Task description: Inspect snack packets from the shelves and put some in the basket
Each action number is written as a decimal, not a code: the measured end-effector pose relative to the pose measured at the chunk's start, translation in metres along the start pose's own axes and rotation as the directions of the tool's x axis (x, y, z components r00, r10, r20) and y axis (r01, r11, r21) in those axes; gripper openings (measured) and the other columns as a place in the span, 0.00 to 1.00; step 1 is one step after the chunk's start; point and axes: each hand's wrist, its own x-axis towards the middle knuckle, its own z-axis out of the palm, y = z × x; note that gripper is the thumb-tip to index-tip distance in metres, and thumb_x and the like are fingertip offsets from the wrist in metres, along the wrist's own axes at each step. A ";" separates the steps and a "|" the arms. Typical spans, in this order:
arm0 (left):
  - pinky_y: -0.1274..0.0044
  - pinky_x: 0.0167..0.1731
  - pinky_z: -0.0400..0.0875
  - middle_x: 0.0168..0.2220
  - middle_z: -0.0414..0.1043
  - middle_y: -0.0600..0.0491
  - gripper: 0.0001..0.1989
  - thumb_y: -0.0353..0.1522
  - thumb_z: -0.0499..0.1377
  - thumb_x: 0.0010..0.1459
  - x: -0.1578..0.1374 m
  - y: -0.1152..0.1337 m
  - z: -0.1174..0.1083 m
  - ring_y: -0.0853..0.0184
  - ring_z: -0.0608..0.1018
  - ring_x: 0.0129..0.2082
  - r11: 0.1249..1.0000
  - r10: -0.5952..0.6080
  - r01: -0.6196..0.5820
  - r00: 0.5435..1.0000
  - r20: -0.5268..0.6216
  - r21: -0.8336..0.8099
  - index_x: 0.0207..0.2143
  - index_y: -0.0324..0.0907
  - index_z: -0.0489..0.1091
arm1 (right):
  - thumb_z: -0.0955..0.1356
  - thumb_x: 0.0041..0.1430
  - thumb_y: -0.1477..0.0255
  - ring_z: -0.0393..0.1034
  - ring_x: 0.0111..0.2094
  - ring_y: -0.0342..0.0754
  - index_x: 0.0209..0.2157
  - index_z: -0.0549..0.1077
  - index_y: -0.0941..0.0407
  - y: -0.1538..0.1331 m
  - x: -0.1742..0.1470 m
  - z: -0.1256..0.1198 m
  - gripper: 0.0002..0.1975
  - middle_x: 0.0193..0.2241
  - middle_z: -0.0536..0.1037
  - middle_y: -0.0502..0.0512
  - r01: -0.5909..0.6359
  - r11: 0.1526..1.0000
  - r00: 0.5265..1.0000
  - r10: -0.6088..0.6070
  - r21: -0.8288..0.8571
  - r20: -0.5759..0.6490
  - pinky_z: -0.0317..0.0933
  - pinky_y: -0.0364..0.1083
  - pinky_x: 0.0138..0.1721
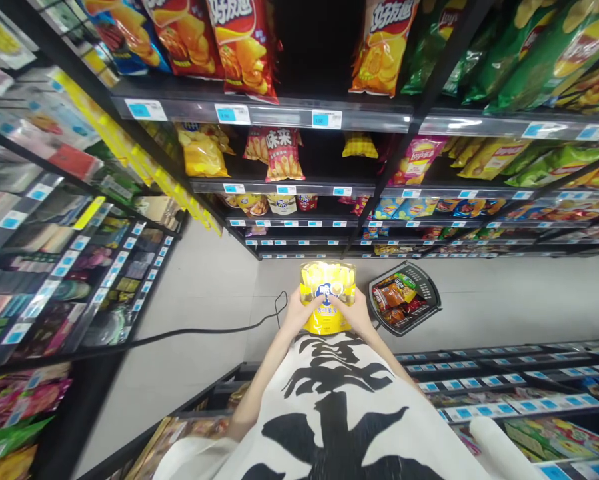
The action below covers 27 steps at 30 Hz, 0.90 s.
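Note:
A yellow snack pouch [328,277] with a blue logo is held upright in front of my body, its printed front facing me. My left hand [299,312] grips its left edge, the thumb lying across the front. On the opposite edge, my right hand [356,312] holds the same pouch, also with its thumb over the front. The fingers behind the pouch are hidden. Just right of my right hand, a dark shopping basket [428,283] on the floor contains several snack bags [395,293].
Ahead stands a black shelf unit [299,113] with chip bags and price tags. Another stocked shelf [69,267] runs along the left, and low shelves [479,393] stand behind on the right. A black cable [194,330] crosses above the grey floor [204,267].

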 end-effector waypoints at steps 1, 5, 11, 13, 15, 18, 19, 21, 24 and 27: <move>0.67 0.42 0.78 0.46 0.80 0.43 0.27 0.37 0.74 0.44 0.001 0.000 0.000 0.53 0.83 0.42 1.000 -0.001 0.001 1.000 0.000 -0.001 0.46 0.40 0.73 | 0.80 0.42 0.61 0.79 0.41 0.58 0.42 0.76 0.56 -0.001 0.000 0.001 0.26 0.41 0.83 0.60 -0.004 1.000 1.000 0.004 0.004 -0.002 0.74 0.53 0.43; 0.66 0.44 0.77 0.46 0.81 0.43 0.27 0.38 0.74 0.46 0.003 0.000 0.000 0.52 0.83 0.43 1.000 -0.007 0.007 1.000 0.003 -0.019 0.48 0.40 0.74 | 0.80 0.42 0.59 0.79 0.41 0.58 0.43 0.75 0.56 -0.003 0.001 0.003 0.28 0.43 0.83 0.60 -0.050 0.997 0.999 0.049 0.058 0.013 0.74 0.54 0.43; 0.66 0.43 0.77 0.48 0.80 0.42 0.26 0.42 0.72 0.49 0.006 -0.002 0.001 0.51 0.83 0.43 0.998 -0.011 0.011 1.000 -0.004 -0.066 0.48 0.40 0.75 | 0.80 0.43 0.58 0.79 0.41 0.59 0.42 0.76 0.56 0.001 0.004 0.001 0.27 0.44 0.83 0.60 -0.079 0.992 0.997 0.079 0.099 0.009 0.74 0.54 0.43; 0.67 0.42 0.77 0.49 0.79 0.42 0.25 0.42 0.71 0.50 0.006 -0.003 0.001 0.52 0.83 0.42 0.997 -0.014 0.015 1.000 0.006 -0.073 0.48 0.40 0.75 | 0.80 0.43 0.58 0.79 0.41 0.59 0.43 0.76 0.56 0.004 0.005 0.000 0.27 0.44 0.83 0.60 -0.085 0.990 0.996 0.084 0.108 0.017 0.74 0.54 0.43; 0.68 0.41 0.77 0.49 0.79 0.42 0.25 0.42 0.71 0.50 0.006 -0.004 0.001 0.53 0.83 0.42 0.997 -0.015 0.016 1.000 0.014 -0.077 0.48 0.41 0.74 | 0.80 0.43 0.58 0.79 0.42 0.59 0.43 0.76 0.56 0.005 0.005 0.000 0.27 0.44 0.83 0.60 -0.084 0.990 0.996 0.082 0.117 0.020 0.74 0.54 0.43; 0.67 0.42 0.78 0.49 0.79 0.43 0.26 0.43 0.71 0.50 0.006 -0.003 0.001 0.53 0.83 0.42 0.997 -0.019 0.020 1.000 0.020 -0.078 0.48 0.41 0.73 | 0.80 0.43 0.58 0.79 0.43 0.59 0.45 0.77 0.55 0.006 0.006 -0.001 0.28 0.45 0.83 0.59 -0.082 0.988 0.996 0.079 0.134 0.028 0.74 0.54 0.44; 0.67 0.42 0.78 0.49 0.79 0.43 0.27 0.43 0.71 0.50 0.006 -0.003 0.001 0.54 0.83 0.42 0.997 -0.020 0.021 1.000 0.024 -0.077 0.49 0.41 0.73 | 0.80 0.43 0.59 0.79 0.43 0.59 0.45 0.77 0.55 0.006 0.006 -0.001 0.28 0.45 0.83 0.59 -0.085 0.986 0.996 0.081 0.140 0.032 0.74 0.54 0.44; 0.66 0.43 0.78 0.50 0.79 0.43 0.27 0.44 0.71 0.50 0.006 -0.002 0.002 0.54 0.83 0.42 0.997 -0.018 0.020 0.999 0.035 -0.073 0.50 0.42 0.73 | 0.80 0.43 0.59 0.79 0.44 0.60 0.45 0.77 0.55 0.007 0.006 -0.001 0.27 0.45 0.83 0.59 -0.100 0.983 0.995 0.096 0.152 0.038 0.74 0.54 0.44; 0.66 0.43 0.78 0.50 0.78 0.43 0.27 0.44 0.70 0.50 0.007 -0.002 0.002 0.54 0.83 0.43 0.998 0.001 0.001 0.999 0.040 -0.061 0.49 0.41 0.73 | 0.80 0.42 0.60 0.78 0.46 0.61 0.45 0.77 0.55 0.008 0.007 -0.001 0.28 0.45 0.83 0.59 -0.121 0.978 0.993 0.118 0.168 0.025 0.74 0.55 0.45; 0.66 0.44 0.77 0.49 0.79 0.43 0.26 0.45 0.70 0.50 0.008 -0.001 0.002 0.54 0.82 0.43 0.999 0.019 -0.018 0.999 0.033 -0.044 0.47 0.41 0.73 | 0.80 0.42 0.60 0.78 0.47 0.62 0.47 0.77 0.55 0.010 0.008 -0.001 0.29 0.44 0.83 0.59 -0.113 0.976 0.994 0.113 0.184 0.014 0.73 0.56 0.46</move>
